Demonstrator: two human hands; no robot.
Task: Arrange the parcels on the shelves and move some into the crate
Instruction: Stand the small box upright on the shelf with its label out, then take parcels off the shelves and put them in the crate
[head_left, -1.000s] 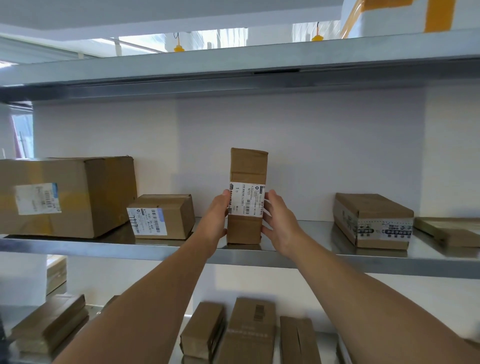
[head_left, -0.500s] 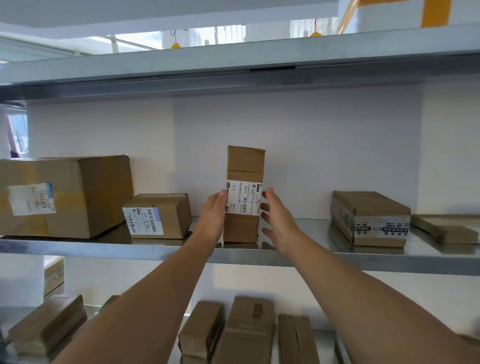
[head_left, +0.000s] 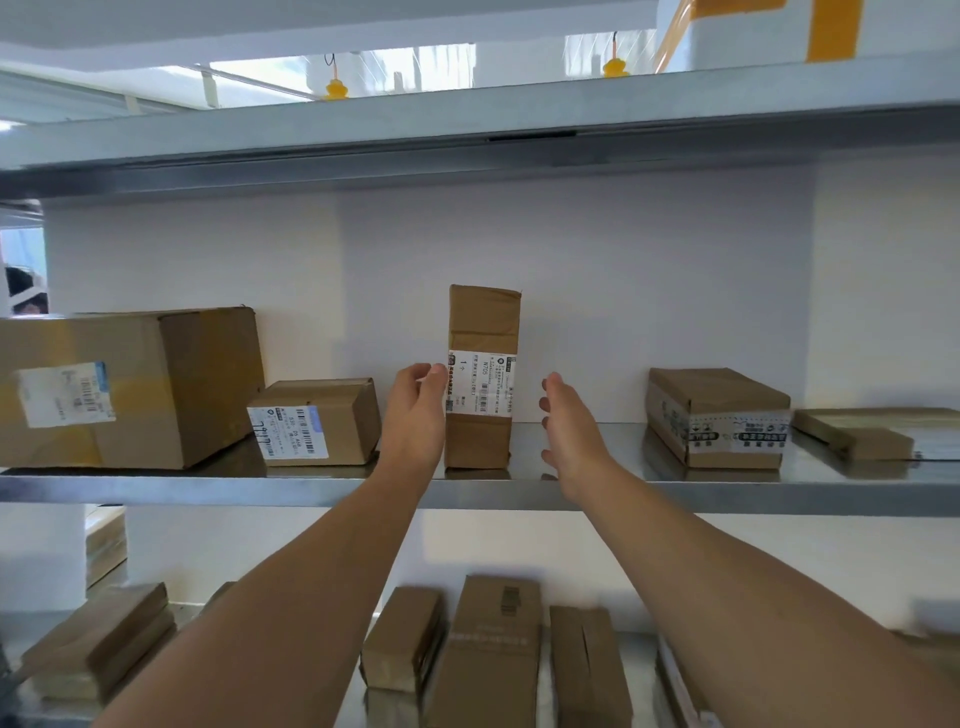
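A tall narrow cardboard parcel (head_left: 483, 332) with a white label stands upright on the metal middle shelf (head_left: 623, 491). My left hand (head_left: 415, 415) is beside its left edge, fingertips at the label, fingers loosely curled. My right hand (head_left: 569, 426) hovers a little to the parcel's right, fingers spread, apart from it. Neither hand holds anything.
On the same shelf sit a big box (head_left: 130, 387) at the left, a small labelled box (head_left: 317, 423), a taped box (head_left: 717, 418) at the right and flat parcels (head_left: 857, 431) beyond it. Several parcels (head_left: 493, 654) lie on the lower shelf. The upper shelf (head_left: 467, 130) runs overhead.
Both hands have let go of the upright parcel. The right hand has drawn away to the right; the left hand has eased off its left side. The parcel stays standing.
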